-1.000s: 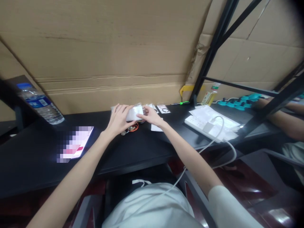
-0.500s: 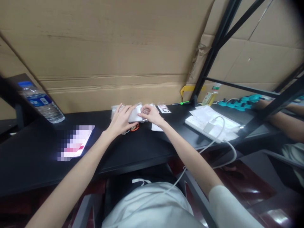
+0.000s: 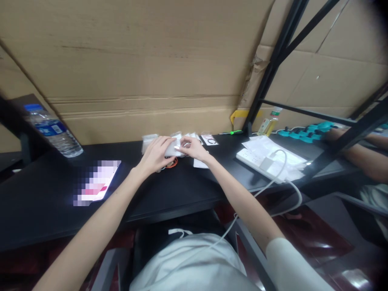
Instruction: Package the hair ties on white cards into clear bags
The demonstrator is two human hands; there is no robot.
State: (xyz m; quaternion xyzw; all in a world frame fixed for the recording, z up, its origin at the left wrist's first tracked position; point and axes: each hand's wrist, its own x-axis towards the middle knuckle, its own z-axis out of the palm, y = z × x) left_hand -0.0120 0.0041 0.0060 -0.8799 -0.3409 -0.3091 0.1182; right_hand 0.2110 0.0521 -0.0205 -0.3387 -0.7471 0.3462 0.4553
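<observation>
My left hand [image 3: 155,156] is closed around the left side of a small flat white piece [image 3: 171,150], fingers over its far edge and thumb beneath. At the right end of that piece, my right hand [image 3: 194,148] is bent into a pinch; what lies between its fingertips is too small to make out. Orange cord-like loops [image 3: 172,163] lie on the table just below the left hand. Behind the hands are clear plastic bags [image 3: 149,140], partly covered. A small packet with a black ring [image 3: 210,140] lies right of the right hand, and a white slip [image 3: 200,163] sits under that wrist.
A water bottle [image 3: 54,131] and a lit phone [image 3: 98,182] are at left. To the right, a power strip [image 3: 253,161] with papers and a white cable [image 3: 293,202] lies by a black frame post [image 3: 274,64]. Another person's arm [image 3: 357,153] shows beyond, near teal pieces [image 3: 309,132].
My left fingers have drawn together and lowered over the white piece. The right hand has shifted only slightly, still in a pinch at its right end.
</observation>
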